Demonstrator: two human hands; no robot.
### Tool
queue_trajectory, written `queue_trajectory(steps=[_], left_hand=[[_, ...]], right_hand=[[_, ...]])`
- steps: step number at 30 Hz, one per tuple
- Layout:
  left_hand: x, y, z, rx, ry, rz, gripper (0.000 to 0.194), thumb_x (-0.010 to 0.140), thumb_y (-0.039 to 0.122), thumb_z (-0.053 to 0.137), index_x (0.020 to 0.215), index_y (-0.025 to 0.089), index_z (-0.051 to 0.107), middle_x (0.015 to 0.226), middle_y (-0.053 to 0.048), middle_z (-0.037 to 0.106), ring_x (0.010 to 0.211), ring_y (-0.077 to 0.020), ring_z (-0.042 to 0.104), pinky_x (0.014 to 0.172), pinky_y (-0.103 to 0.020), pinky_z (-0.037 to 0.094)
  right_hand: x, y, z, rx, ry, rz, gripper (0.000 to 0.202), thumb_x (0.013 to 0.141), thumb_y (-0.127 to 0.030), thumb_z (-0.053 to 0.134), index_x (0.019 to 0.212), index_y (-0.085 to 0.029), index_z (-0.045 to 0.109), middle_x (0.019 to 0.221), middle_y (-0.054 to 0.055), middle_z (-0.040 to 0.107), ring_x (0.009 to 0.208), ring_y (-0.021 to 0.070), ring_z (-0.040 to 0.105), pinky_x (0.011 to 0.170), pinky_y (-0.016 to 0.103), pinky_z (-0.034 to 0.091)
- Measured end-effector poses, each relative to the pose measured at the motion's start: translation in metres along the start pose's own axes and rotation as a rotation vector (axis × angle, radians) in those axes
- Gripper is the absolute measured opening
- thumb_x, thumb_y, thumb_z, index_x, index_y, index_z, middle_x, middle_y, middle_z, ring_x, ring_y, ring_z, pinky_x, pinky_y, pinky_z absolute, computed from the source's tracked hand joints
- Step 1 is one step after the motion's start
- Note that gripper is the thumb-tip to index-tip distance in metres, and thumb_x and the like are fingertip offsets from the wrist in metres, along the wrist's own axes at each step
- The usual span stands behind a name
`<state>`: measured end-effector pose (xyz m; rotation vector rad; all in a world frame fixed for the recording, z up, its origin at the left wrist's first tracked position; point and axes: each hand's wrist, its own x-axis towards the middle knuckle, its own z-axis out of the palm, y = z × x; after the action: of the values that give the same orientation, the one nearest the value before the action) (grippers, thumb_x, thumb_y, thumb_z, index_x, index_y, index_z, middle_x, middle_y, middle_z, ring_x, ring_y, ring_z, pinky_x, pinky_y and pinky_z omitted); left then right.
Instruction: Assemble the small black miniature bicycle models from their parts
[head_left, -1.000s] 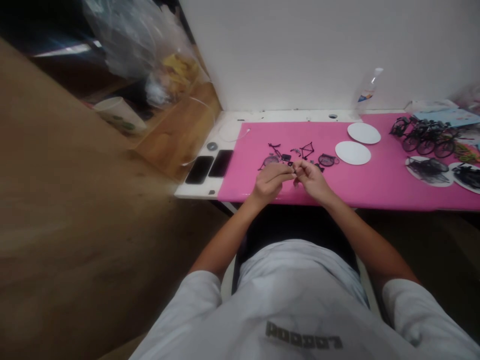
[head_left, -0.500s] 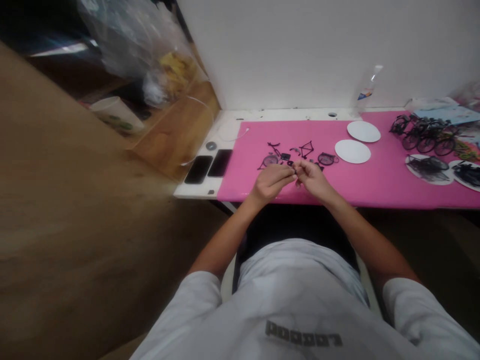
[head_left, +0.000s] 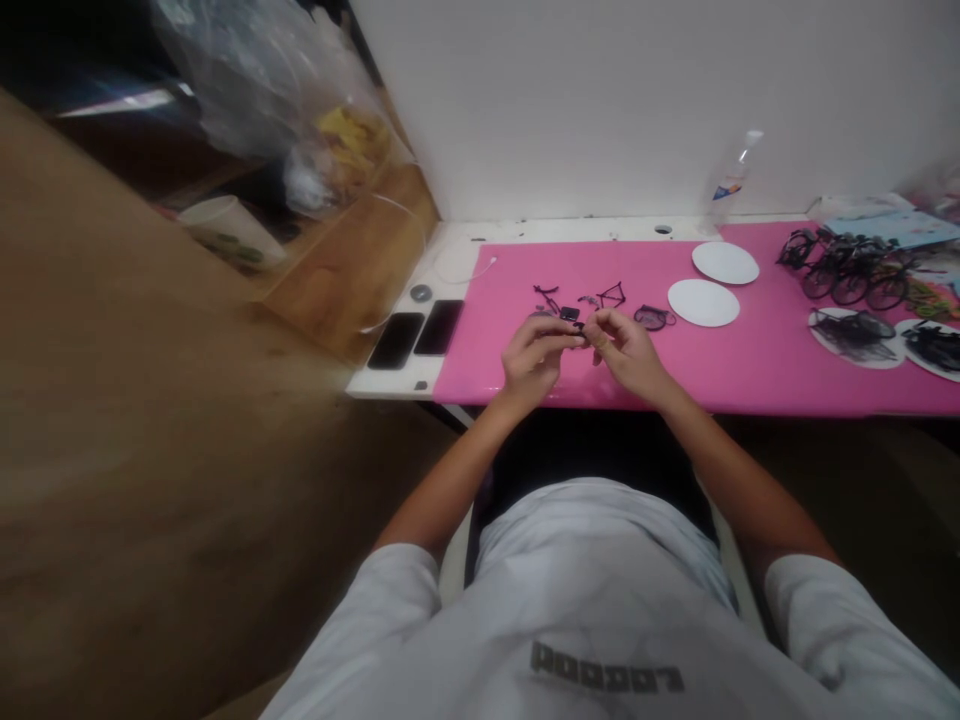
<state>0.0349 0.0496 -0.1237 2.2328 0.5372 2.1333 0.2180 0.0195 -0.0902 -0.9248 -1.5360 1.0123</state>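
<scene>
Compared with the earlier frame, the left hand point(head_left: 531, 360) is being held with its fingers more spread, and more of a small black plastic piece point(head_left: 579, 332) is being shown. Black spoked wheel at left point(head_left: 538, 314) is being largely blocked by that hand. Beyond, a thin black triangular frame point(head_left: 612, 295) is being supported by the pink-covered surface point(head_left: 757, 350). The piece is being grasped between slightly parted left fingers and pinched by the right hand's point(head_left: 628, 352) fingertips.
</scene>
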Motion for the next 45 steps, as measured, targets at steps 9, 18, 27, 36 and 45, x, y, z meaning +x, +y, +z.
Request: queue_trajectory(steps=[9, 18, 27, 36, 45], left_hand=[[0.001, 0.001, 0.004, -0.044, -0.013, -0.084, 0.009, 0.098, 0.021, 0.085, 0.106, 0.021, 0.080, 0.100, -0.006, 0.083, 0.095, -0.0175, 0.081, 0.085, -0.032, 0.070], [0.001, 0.000, -0.003, 0.050, -0.085, -0.037, 0.014, 0.099, 0.025, 0.085, 0.111, 0.020, 0.081, 0.102, -0.007, 0.084, 0.094, -0.0171, 0.081, 0.085, -0.031, 0.069], [-0.001, -0.004, -0.004, -0.034, -0.116, -0.033, 0.019, 0.098, 0.023, 0.085, 0.117, 0.022, 0.080, 0.106, -0.007, 0.084, 0.101, -0.0186, 0.081, 0.091, -0.034, 0.067], [-0.001, 0.000, -0.006, 0.034, -0.200, -0.040, 0.013, 0.103, 0.027, 0.080, 0.113, 0.018, 0.078, 0.104, -0.009, 0.084, 0.099, -0.0179, 0.081, 0.088, -0.032, 0.068], [-0.002, 0.000, -0.006, 0.017, -0.213, 0.036, 0.018, 0.101, 0.020, 0.081, 0.118, 0.018, 0.076, 0.105, -0.008, 0.083, 0.101, -0.0175, 0.081, 0.092, -0.030, 0.067]], right_hand=[[0.000, -0.002, -0.005, -0.040, 0.004, 0.000, 0.054, 0.099, -0.077, 0.073, 0.099, -0.023, 0.069, 0.090, 0.004, 0.070, 0.082, 0.0175, 0.066, 0.067, 0.029, 0.057], [-0.001, -0.008, -0.004, -0.039, 0.007, 0.011, 0.056, 0.097, -0.078, 0.075, 0.095, -0.022, 0.071, 0.087, 0.005, 0.070, 0.080, 0.0186, 0.066, 0.067, 0.030, 0.057], [0.001, -0.010, -0.011, -0.101, -0.029, -0.020, 0.056, 0.098, -0.077, 0.074, 0.096, -0.021, 0.073, 0.088, 0.007, 0.072, 0.082, 0.0201, 0.068, 0.066, 0.031, 0.055], [0.001, -0.012, -0.026, -0.263, -0.081, -0.114, 0.036, 0.103, -0.058, 0.075, 0.098, -0.023, 0.078, 0.094, 0.007, 0.076, 0.085, 0.0219, 0.072, 0.072, 0.034, 0.056], [-0.001, -0.010, -0.024, -0.280, -0.064, -0.121, 0.027, 0.095, -0.046, 0.078, 0.087, -0.023, 0.066, 0.077, 0.002, 0.068, 0.067, 0.0169, 0.060, 0.064, 0.030, 0.051]])
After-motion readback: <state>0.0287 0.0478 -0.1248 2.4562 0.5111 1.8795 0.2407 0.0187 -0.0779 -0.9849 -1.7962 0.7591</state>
